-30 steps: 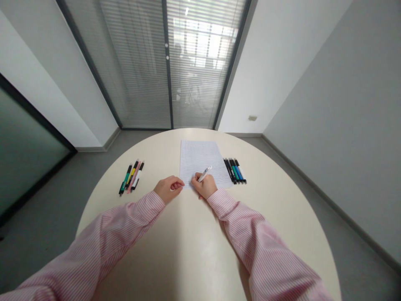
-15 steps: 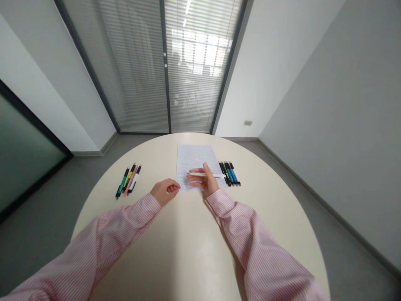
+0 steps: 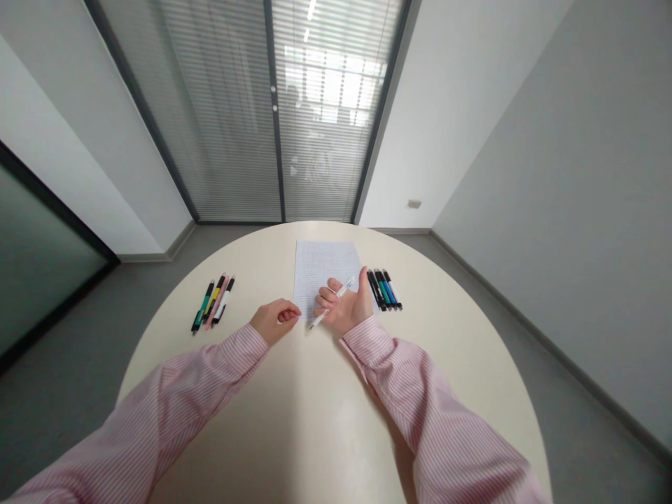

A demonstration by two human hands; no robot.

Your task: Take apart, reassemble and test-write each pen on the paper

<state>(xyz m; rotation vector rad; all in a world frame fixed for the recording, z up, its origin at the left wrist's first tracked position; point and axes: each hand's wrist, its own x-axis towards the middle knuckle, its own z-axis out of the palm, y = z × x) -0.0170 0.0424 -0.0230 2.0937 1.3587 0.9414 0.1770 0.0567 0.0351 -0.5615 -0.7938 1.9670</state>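
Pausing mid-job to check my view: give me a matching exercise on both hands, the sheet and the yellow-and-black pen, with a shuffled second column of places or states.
Column one
1. Right hand
2. Left hand
3. Sheet of paper
4. Yellow-and-black pen

Column two
A. Flat on the table, partly hidden behind a hand
B. In the group of pens left of the paper
C. Palm showing, with a white pen in it
D. Fingers curled, by the paper's near left corner

Right pairs: 1-C, 2-D, 3-A, 4-B
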